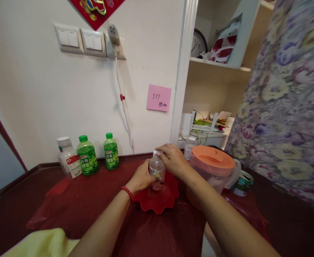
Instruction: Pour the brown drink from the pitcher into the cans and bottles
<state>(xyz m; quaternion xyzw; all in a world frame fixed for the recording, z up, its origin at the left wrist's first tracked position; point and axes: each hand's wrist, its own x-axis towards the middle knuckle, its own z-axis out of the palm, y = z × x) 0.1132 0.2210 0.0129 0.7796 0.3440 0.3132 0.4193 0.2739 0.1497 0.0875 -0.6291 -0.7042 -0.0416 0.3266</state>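
A clear plastic bottle (157, 175) with a flowered label and a white cap (155, 154) stands upright on a red scalloped plate (157, 205). My left hand (141, 177), with a red bead bracelet at the wrist, is wrapped round the bottle's body from the left. My right hand (170, 157) comes from the right, its fingers closed at the white cap. Right of the bottle stands a clear pitcher (212, 175) with an orange lid and a handle.
Two green drink bottles (87, 157) and a white-capped jar (70, 160) stand along the wall at left. Another clear bottle (189, 148) is behind the pitcher, and a green tin (242, 184) sits at right. A yellow cloth (41, 242) lies at the front left.
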